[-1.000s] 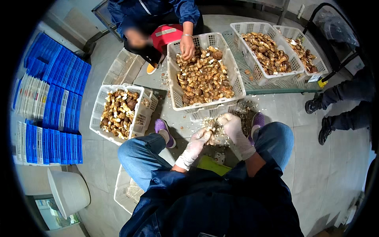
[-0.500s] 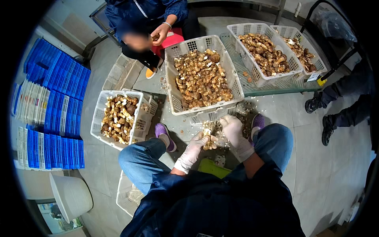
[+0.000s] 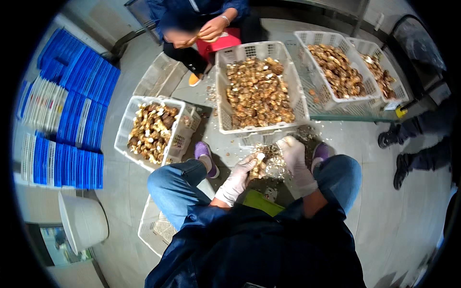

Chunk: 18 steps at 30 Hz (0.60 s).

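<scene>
My left hand (image 3: 236, 178), in a white glove, is closed around a brown-and-white mushroom (image 3: 258, 170) whose pale stem end shows by the thumb. To its right, a short gap away, is my gloved right hand (image 3: 294, 157) with its fingers curled together. Whatever it may hold is hidden or too small to name. Both hands are over a floor patch strewn with pale trimmings (image 3: 274, 161), between my knees. Just beyond them stands a big white plastic crate (image 3: 300, 103) heaped with mushrooms (image 3: 259, 93).
A smaller mushroom crate (image 3: 126, 146) stands at left, two more crates (image 3: 331, 101) on a green platform (image 3: 336, 117) at right. Across from me a person's hands (image 3: 211, 30) work on something small. Blue crates (image 3: 79, 72) and a white tub (image 3: 89, 223) are far left. Someone's legs (image 3: 418, 126) stand at right.
The view has turned slightly, shifting the crates. My hands are a little farther apart, and the mushroom's pale end now shows. The other person's two hands have come together.
</scene>
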Motion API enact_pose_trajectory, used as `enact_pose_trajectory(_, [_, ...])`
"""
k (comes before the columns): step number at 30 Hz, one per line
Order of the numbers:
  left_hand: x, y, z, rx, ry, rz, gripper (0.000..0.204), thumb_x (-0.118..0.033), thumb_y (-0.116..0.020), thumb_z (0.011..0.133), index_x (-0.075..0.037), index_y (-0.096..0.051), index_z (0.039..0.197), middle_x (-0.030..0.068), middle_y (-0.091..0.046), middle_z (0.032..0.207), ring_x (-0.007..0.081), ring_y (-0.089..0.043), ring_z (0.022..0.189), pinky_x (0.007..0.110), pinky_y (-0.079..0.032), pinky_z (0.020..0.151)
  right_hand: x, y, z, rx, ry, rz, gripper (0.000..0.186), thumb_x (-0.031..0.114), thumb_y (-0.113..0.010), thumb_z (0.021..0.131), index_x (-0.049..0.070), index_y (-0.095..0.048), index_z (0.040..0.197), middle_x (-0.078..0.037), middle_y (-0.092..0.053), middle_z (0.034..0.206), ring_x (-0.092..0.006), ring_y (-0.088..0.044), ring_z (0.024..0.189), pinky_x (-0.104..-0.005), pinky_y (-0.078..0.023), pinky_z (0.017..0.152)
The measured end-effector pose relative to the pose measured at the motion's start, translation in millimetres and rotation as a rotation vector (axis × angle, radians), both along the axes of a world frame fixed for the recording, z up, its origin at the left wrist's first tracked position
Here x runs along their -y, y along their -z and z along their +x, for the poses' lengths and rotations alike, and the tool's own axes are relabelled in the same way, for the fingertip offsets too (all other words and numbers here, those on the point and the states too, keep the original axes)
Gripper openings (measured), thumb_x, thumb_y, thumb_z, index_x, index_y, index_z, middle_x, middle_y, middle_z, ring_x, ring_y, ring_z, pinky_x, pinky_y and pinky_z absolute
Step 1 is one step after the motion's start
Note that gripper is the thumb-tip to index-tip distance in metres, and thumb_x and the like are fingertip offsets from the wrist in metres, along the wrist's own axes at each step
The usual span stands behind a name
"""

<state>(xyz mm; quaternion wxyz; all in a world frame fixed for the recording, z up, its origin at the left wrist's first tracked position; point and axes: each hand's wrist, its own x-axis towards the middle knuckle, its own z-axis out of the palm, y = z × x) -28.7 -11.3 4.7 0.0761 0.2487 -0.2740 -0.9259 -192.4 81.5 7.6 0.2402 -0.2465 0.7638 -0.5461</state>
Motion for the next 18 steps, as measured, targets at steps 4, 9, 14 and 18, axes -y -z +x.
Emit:
enact_pose_trajectory(4, [-5.4, -1.1, 5.2, 0.098, -0.067, 0.095, 0.027, -0.014, -0.048, 0.087, 0.000, -0.051, 0.110, 0.0115, -0.059, 0.089, 0.0208, -0.058, 0.076, 0.032, -0.049, 0.062, 2.9, -0.8, 13.8, -0.199, -0.298, -0.040, 0.010, 0.010, -0.059, 0.074, 0.000, -0.061, 0.077, -0.013, -0.058, 0.072, -0.0237, -0.053, 0.062, -0.0287, -0.043, 0.059])
enact_pose_trajectory(9, [73.0, 22.7, 30.1, 0.246, -0.361, 0.392, 0.028, -0.024, -0.042, 0.091, -0.001, -0.054, 0.102, 0.0098, -0.060, 0.078, 0.0193, -0.057, 0.063, 0.032, -0.047, 0.049, -3.5, 20.6, -16.2, 0.342, -0.002, -0.189, 0.012, 0.008, -0.056, 0.081, -0.002, -0.061, 0.078, 0.001, -0.050, 0.063, -0.0072, -0.043, 0.056, -0.0228, -0.035, 0.051])
enact_pose_trajectory(14, [235.9, 8.3, 127.5, 0.342, -0.979, -0.361, 0.037, -0.036, -0.039, 0.090, -0.003, -0.051, 0.100, 0.0119, -0.057, 0.080, 0.0201, -0.053, 0.070, 0.034, -0.046, 0.055, 14.8, -13.7, 7.0, 0.270, -0.056, -0.162, 0.017, 0.012, -0.058, 0.078, -0.003, -0.062, 0.083, 0.000, -0.051, 0.070, -0.0090, -0.045, 0.063, -0.0231, -0.036, 0.057])
enact_pose_trajectory(18, [292.6, -21.3, 153.1, -0.032, -1.205, -0.266, 0.040, -0.037, -0.041, 0.091, -0.002, -0.049, 0.108, 0.0100, -0.059, 0.088, 0.0210, -0.056, 0.080, 0.032, -0.049, 0.071, 21.4, -43.8, -5.4, 0.207, -0.013, -0.048, 0.016, 0.009, -0.057, 0.079, -0.006, -0.061, 0.084, -0.002, -0.054, 0.072, -0.0097, -0.047, 0.065, -0.0226, -0.037, 0.059])
